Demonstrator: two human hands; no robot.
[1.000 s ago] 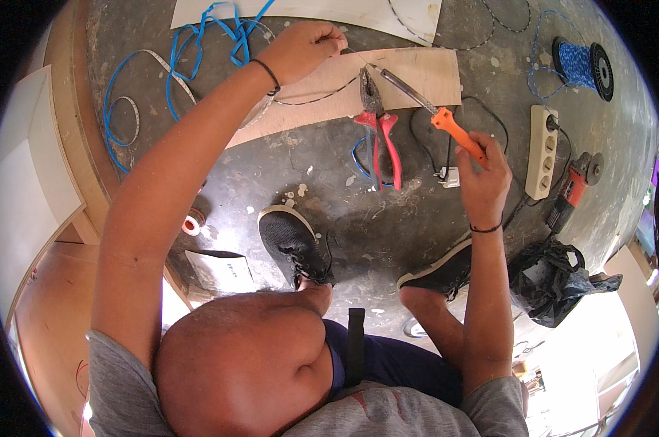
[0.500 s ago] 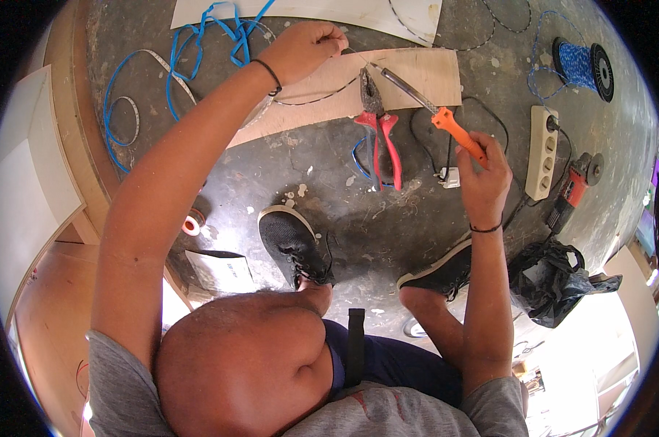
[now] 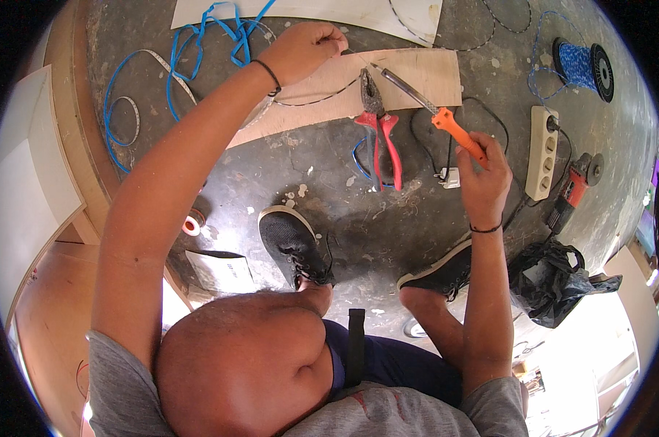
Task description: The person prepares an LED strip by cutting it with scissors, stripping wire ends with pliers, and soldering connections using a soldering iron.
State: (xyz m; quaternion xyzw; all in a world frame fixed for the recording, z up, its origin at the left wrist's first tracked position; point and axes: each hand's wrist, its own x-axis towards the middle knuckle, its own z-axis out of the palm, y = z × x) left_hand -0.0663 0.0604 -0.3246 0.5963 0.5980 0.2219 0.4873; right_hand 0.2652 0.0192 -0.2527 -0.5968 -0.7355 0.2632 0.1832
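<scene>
My right hand (image 3: 485, 175) is wrapped round the orange handle of a soldering iron (image 3: 457, 135), its metal tip pointing up and left. Between the pinched fingertips of my left hand (image 3: 308, 51) is a thin wire (image 3: 357, 54), reaching toward the iron's tip; whether they touch I cannot tell. Just below the tip lie pliers (image 3: 379, 146) with red and dark handles, their jaws over a wooden board (image 3: 417, 73). A dark, speckled cord (image 3: 315, 100) runs across the board to the jaws, where its end is too small to make out.
On the right are a blue cord spool (image 3: 581, 64), a power strip (image 3: 542, 153), an angle grinder (image 3: 575, 191) and a black plastic bag (image 3: 555, 280). Blue strap (image 3: 198, 51) lies tangled far left. A small reel (image 3: 192, 223) and white packet (image 3: 220, 271) sit near my left shoe (image 3: 289, 237).
Almost nothing differs. Both hands, the soldering iron and the pliers keep nearly the same places.
</scene>
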